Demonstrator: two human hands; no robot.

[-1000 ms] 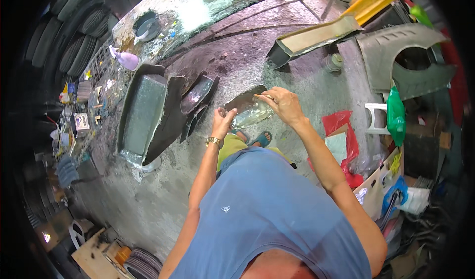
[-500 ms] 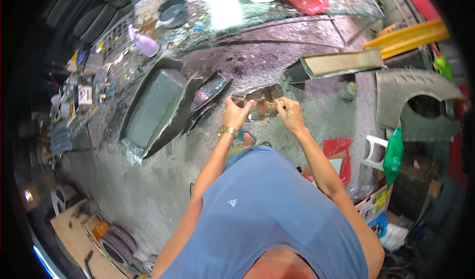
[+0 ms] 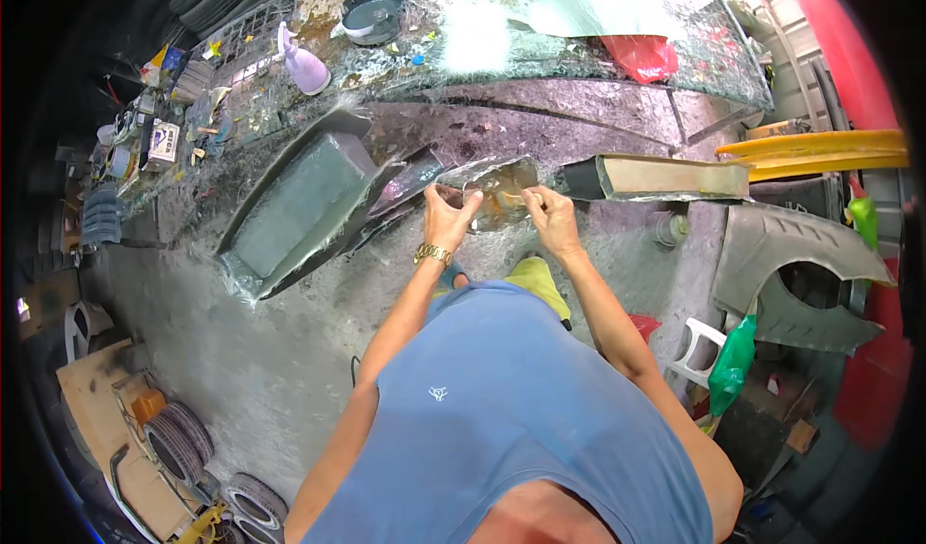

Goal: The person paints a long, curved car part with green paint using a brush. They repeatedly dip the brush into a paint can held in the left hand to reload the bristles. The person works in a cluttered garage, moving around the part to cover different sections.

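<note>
In front of my body, both hands hold a shiny, see-through brownish sheet [image 3: 500,208] with ragged edges. My left hand [image 3: 449,221], below which a gold-coloured band circles the wrist, pinches its left side between thumb and fingers. At the upper right, the closed fingers of my right hand [image 3: 553,220] grip the sheet's other side. Just left of my left hand lies a narrow dark moulded piece [image 3: 410,179]. A larger dark trough-shaped mould [image 3: 304,197] leans beside that. To the right of my right hand rests a long beige-faced mould [image 3: 670,176].
Ahead stands a stained worktable [image 3: 424,71] bearing a dark round basin [image 3: 372,15], a purple spray bottle [image 3: 307,69] and a red plastic bag [image 3: 641,59]. A grey car fender [image 3: 786,245] and a white stool [image 3: 696,346] are at the right. Wheels [image 3: 178,443] lie lower left.
The view has shifted, so the worktable shows lower in the picture. One leg in yellow-green cloth has come into sight below my hands. Both hands keep hold of the sheet.
</note>
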